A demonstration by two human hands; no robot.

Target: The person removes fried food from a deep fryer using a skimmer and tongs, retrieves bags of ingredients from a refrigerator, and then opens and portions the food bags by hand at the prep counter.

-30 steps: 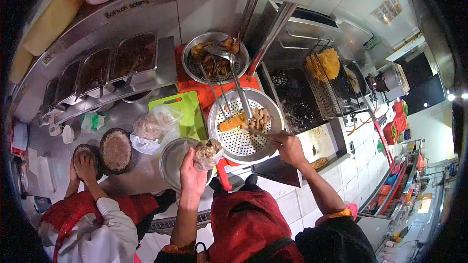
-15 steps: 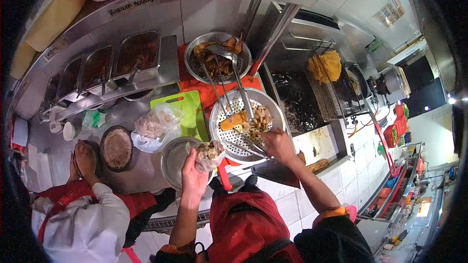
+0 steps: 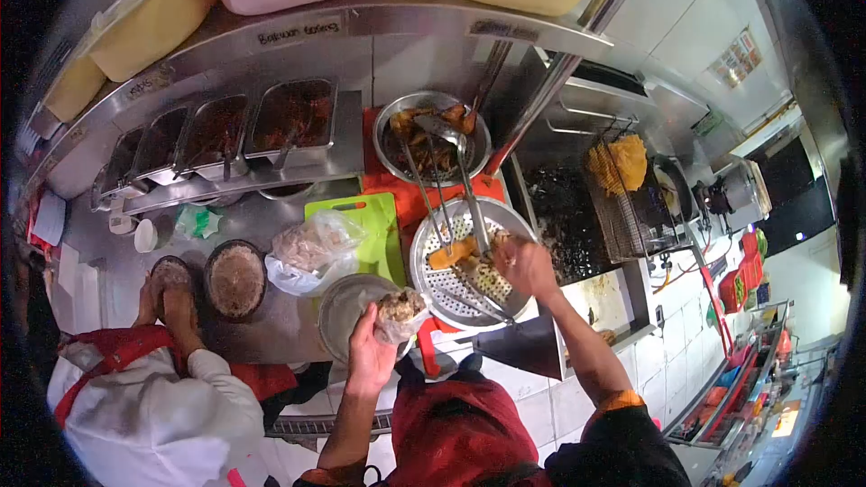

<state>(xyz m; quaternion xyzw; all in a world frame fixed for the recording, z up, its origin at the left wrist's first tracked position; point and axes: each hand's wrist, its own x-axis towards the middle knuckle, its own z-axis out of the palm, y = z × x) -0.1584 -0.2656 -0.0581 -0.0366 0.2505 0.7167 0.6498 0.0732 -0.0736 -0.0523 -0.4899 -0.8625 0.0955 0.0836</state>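
Observation:
My left hand (image 3: 371, 356) is wrapped round a small clear plastic bag (image 3: 401, 314) filled with brownish food pieces. The bag is upright beside a round metal bowl (image 3: 332, 317). Over the right side of a perforated metal colander (image 3: 433, 293) is my right hand (image 3: 527, 268), its fingers curled down and a little blurred. It covers the cut pale pieces there, so what its fingers hold is hidden. An orange-brown fried piece (image 3: 450, 255) lies in the colander, as do metal tongs (image 3: 471, 304) and a long-handled ladle (image 3: 473, 198) leaning across the rim.
Behind the colander stands a bowl of fried meat (image 3: 424, 149). A green cutting board (image 3: 383, 239) and a plastic bag of food (image 3: 316, 248) lie to the left. A co-worker's hands (image 3: 171, 302) hold a dark round dish. On the right is a fryer with a wire basket (image 3: 622, 225).
The view has shifted, so the counter appears lower and further right. My right hand has moved inward over the cut pieces, which it now covers. My left hand still holds the bag.

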